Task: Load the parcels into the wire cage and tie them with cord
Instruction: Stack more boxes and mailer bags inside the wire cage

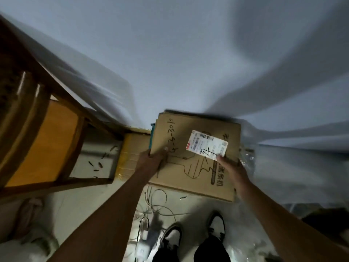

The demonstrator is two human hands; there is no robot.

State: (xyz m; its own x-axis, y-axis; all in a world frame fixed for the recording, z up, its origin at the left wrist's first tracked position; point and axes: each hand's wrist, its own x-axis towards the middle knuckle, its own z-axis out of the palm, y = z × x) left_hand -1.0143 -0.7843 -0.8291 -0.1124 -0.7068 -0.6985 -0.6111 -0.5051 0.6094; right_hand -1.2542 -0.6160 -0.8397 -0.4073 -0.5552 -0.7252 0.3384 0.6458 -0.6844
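1. Box (196,157) – a big flat cardboard parcel held over the floor (90,201), in front of the person's feet. Looks stiff and probably light, but wide enough to tip, so opposite edges seem the safest grip.
2. Left hand (151,161) – fingers curled round the left edge.
3. Right hand (231,169) grips the right side, thumb on the label (206,144).
4. Cord (158,205) lies loose on the floor below; no cage in view.

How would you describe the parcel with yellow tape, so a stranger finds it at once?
Start at the wooden chair on the left. Just right of it, on the floor, lies the yellow-taped parcel, partly under the large cardboard box that both hands hold. Only it has yellow tape; the large box carries a white label.
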